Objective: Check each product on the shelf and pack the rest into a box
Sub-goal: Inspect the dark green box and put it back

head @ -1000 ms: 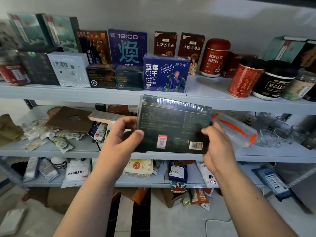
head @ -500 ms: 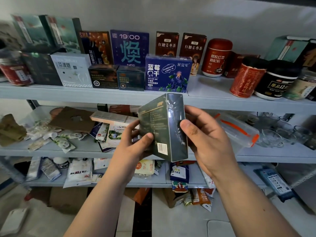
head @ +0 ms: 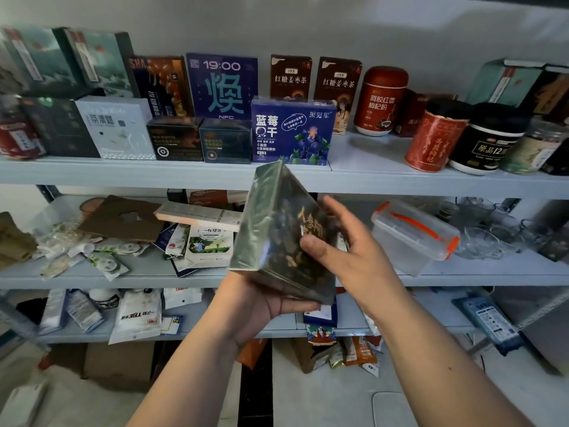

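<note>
Turned over since a second before, the dark green box no longer showed its barcoded back. It had swung through an edge-on view and now presented its front, tilted and leaning slightly left. It hung in the air before the shelf, in front of the gap between the top and middle boards and touching neither.

By my judgement the back and side had been looked over and the front was the last face to read. The check on this product seemed almost done, with the choice between shelf and packing still open.

The left hand cupped the box from underneath, palm up, with its fingers wrapped round the lower end. The right hand steadied the right side, thumb pressed on the front and fingers reaching behind.

Glossy film wrapped the box and caught pale glare along its narrow side. Gold characters ran down the front, just above the right thumb. The smaller print was too dim to make out.
</note>
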Action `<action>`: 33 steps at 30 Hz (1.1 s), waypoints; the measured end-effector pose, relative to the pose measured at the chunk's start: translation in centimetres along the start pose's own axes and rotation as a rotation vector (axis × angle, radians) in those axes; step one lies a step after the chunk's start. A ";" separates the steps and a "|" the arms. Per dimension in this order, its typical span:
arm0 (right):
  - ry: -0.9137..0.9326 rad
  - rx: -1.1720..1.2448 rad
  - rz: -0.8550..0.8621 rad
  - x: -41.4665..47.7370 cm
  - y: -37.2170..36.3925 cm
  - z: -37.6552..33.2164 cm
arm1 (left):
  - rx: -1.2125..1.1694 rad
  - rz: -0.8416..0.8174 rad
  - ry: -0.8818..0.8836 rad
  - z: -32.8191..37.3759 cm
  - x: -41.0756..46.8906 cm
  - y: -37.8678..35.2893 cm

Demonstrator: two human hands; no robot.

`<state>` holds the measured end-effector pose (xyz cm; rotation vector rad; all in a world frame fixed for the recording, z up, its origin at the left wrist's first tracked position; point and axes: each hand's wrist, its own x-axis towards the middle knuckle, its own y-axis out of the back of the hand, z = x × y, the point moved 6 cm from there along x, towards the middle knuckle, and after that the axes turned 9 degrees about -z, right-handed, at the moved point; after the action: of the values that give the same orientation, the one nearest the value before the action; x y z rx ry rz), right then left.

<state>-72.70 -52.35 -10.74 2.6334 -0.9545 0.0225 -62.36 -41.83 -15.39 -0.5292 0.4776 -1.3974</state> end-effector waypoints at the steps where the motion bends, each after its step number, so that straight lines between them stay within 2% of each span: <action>1: -0.049 0.018 0.009 0.1 0.3 0.7 | -0.039 -0.029 0.017 -0.1 0.0 -0.3; 5: -0.099 0.248 0.013 0.1 1.5 2.0 | -0.142 -0.085 -0.005 0.2 -0.1 -0.4; 9: -0.084 0.249 0.053 -0.1 3.0 1.9 | -0.147 0.018 -0.032 1.1 -0.2 0.9; 13: -0.039 0.103 0.174 -0.1 4.8 1.9 | -0.124 0.190 -0.114 3.1 -0.6 3.4; 18: 0.015 -0.111 0.195 0.0 5.7 2.0 | 0.240 0.283 -0.137 4.3 -0.1 4.5; 21: 0.080 -0.295 0.216 0.0 6.1 1.0 | 0.360 0.322 -0.169 4.6 0.6 4.6; 25: 0.115 -0.552 0.148 0.9 6.5 -0.2 | 0.448 0.305 -0.235 4.7 1.8 3.8; 30: 0.103 -0.891 -0.065 2.6 7.1 -1.6 | 0.545 0.275 -0.266 3.6 3.9 1.5; 33: 0.129 -0.996 -0.030 3.6 9.3 -3.2 | 0.532 0.268 -0.299 3.8 5.6 -0.5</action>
<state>-75.38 -60.22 -4.44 1.6976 -0.6326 -0.2269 -59.78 -47.18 -12.15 -0.2201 -0.0703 -1.1026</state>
